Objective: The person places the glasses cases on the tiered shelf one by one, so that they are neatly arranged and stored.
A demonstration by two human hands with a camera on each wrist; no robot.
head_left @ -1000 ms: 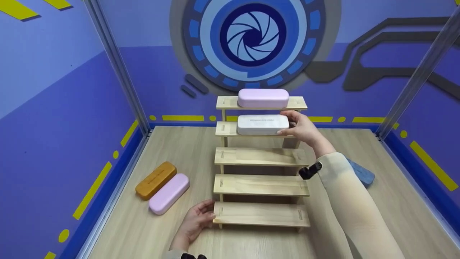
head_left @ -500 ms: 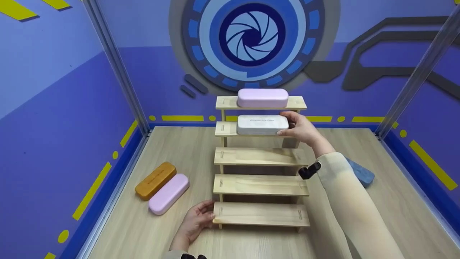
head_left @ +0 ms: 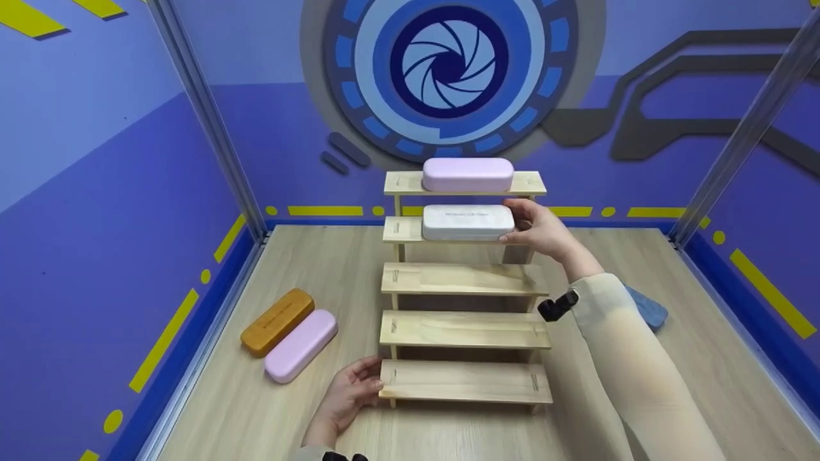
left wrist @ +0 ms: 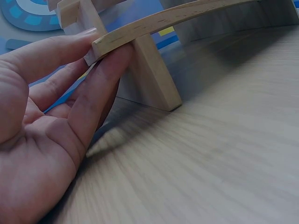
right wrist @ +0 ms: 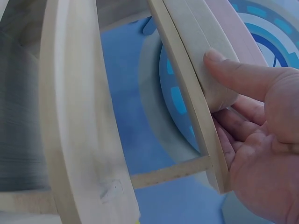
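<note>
A stepped wooden display rack (head_left: 466,382) with several shelves stands on the table. On its second shelf from the top lies a white glasses case (head_left: 467,221) with small lettering on the lid. My right hand (head_left: 544,232) grips the right end of this case; in the right wrist view the thumb lies on its front side and the other fingers are behind the end. My left hand (head_left: 349,397) pinches the left end of the lowest shelf (left wrist: 140,25), thumb at its edge and fingers underneath. A pink glasses case (head_left: 468,174) rests on the top shelf.
Left of the rack, a brown glasses case (head_left: 278,322) and another pink one lie side by side at a slant on the table (head_left: 211,410). A blue case (head_left: 646,308) lies on the right, partly behind the right sleeve (head_left: 640,358). Printed panels enclose the table.
My right hand has shifted slightly to the right along the end of the white case, which stays in place. The left hand keeps its hold on the lowest shelf.
</note>
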